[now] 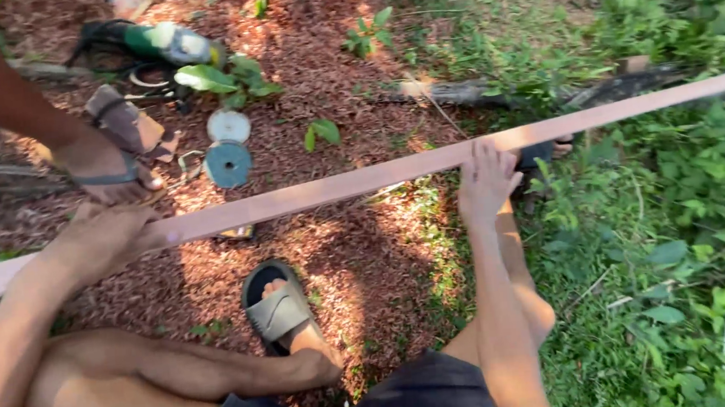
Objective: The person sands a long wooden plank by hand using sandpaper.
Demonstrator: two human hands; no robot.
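A long pale pink wooden plank (336, 186) runs slantwise across the view, low at the left and high at the right, above the ground. My left hand (103, 236) is closed over it near its left end. My right hand (484, 182) grips it near the middle, with the fingers hooked over its top edge. My foot in a grey slide sandal (276, 309) rests on the red-brown mulch just below the plank, between my two arms.
Another person's sandalled foot (112, 168) and lower leg stand just behind the plank at the left. A green angle grinder (168, 43) with its cable, a white disc (228, 126) and a blue-grey disc (228, 164) lie on the mulch. Grass and leafy plants (671, 233) fill the right side.
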